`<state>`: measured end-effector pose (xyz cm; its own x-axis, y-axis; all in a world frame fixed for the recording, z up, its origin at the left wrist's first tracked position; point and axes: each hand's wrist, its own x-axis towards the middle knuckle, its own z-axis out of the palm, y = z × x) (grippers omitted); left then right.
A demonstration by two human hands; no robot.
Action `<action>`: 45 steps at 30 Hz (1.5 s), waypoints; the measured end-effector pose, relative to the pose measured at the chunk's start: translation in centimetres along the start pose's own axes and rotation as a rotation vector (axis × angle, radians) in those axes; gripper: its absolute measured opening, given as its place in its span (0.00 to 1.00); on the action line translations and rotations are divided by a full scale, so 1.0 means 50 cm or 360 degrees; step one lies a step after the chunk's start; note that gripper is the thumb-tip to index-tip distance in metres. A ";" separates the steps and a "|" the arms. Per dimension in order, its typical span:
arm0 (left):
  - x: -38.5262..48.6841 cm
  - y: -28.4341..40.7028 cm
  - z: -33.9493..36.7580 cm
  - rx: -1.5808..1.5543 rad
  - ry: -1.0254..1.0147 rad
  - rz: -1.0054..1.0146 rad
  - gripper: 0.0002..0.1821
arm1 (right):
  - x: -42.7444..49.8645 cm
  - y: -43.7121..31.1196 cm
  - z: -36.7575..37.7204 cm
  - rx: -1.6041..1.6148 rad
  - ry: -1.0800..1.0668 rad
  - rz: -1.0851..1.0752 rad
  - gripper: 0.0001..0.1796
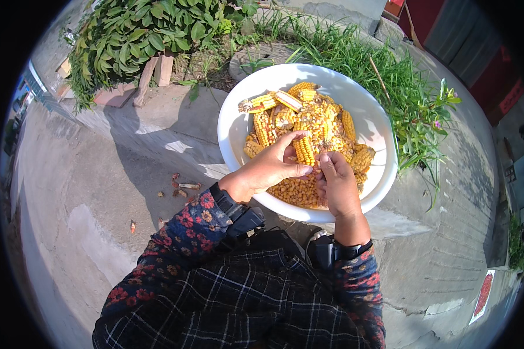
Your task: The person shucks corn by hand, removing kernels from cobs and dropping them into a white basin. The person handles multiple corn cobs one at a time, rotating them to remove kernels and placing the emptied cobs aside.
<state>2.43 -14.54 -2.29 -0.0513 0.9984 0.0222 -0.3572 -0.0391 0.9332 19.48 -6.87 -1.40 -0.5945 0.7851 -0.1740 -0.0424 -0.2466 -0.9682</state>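
A wide white basin [380, 111] holds yellow corn cobs and loose kernels. My left hand [273, 163] is over the basin, its thumb and fingers around a corn cob [305, 151] covered in yellow kernels. My right hand [337, 181] is close beside that cob's lower end, thumb and fingertips pinched together; whether something small is between them cannot be told. Loose kernels [294, 192] lie under my hands at the near side of the basin. More cobs [262, 127] rest at its far and left sides, and one cob [348, 124] leans at the right.
Cob scraps [187, 186] lie on the concrete ground left of the basin. Beyond the basin are grass [353, 56], a leafy bush [157, 30] and a round stone slab [253, 59]. A flowering plant [432, 122] stands at the right. Bricks [118, 95] lie below the bush.
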 end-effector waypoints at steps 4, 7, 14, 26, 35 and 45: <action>0.002 -0.001 -0.001 0.0005 -0.0019 0.0027 0.40 | -0.003 -0.008 0.003 0.0126 -0.0018 0.0001 0.11; 0.002 0.001 -0.002 -0.0065 0.0032 -0.0002 0.40 | -0.002 -0.010 0.003 0.0126 -0.0088 -0.0066 0.10; -0.001 0.007 -0.001 -0.0060 -0.0053 -0.0056 0.41 | 0.006 0.007 0.000 -0.0032 -0.0024 -0.0219 0.09; -0.001 0.003 0.005 0.0645 -0.0102 -0.0048 0.49 | 0.002 0.007 0.026 -0.1078 0.0331 -0.0743 0.15; 0.005 -0.003 0.007 0.0628 -0.0074 0.0023 0.47 | 0.008 0.010 0.030 -0.1350 0.0452 -0.0887 0.11; 0.001 -0.004 0.010 0.0581 -0.0109 0.0086 0.47 | 0.005 -0.005 0.026 -0.0952 0.0192 -0.0377 0.24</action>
<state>2.95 -14.48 -2.31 0.0058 0.9962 0.0872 0.0008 -0.0872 0.9962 18.29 -7.35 -0.96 -0.5283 0.8461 0.0709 0.3136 0.2720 -0.9098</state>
